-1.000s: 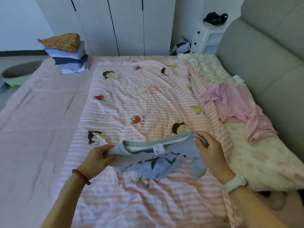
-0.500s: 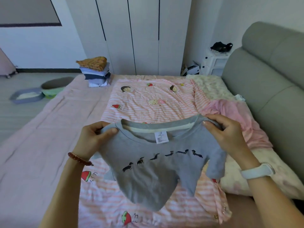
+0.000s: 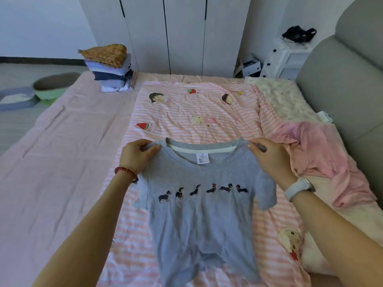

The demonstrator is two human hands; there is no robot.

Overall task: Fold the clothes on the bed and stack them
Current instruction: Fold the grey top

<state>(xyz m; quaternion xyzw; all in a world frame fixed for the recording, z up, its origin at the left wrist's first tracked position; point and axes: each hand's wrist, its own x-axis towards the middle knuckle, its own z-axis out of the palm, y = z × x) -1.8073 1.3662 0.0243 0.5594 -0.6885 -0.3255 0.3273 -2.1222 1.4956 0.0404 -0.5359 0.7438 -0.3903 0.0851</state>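
grey T-shirt (image 3: 199, 214) now spread out, label unreadable

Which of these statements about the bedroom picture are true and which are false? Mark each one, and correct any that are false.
1. Both hands hold the grey T-shirt at its shoulders. True: the left hand and the right hand each grip one.
2. The T-shirt bears a row of small dogs. True.
3. The stack of folded clothes sits at the bed's near right corner. False: it sits at the far left corner.
4. The pink garment lies neatly folded. False: it lies crumpled on the right.
5. The right wrist wears a beaded bracelet. False: that is on the left wrist.
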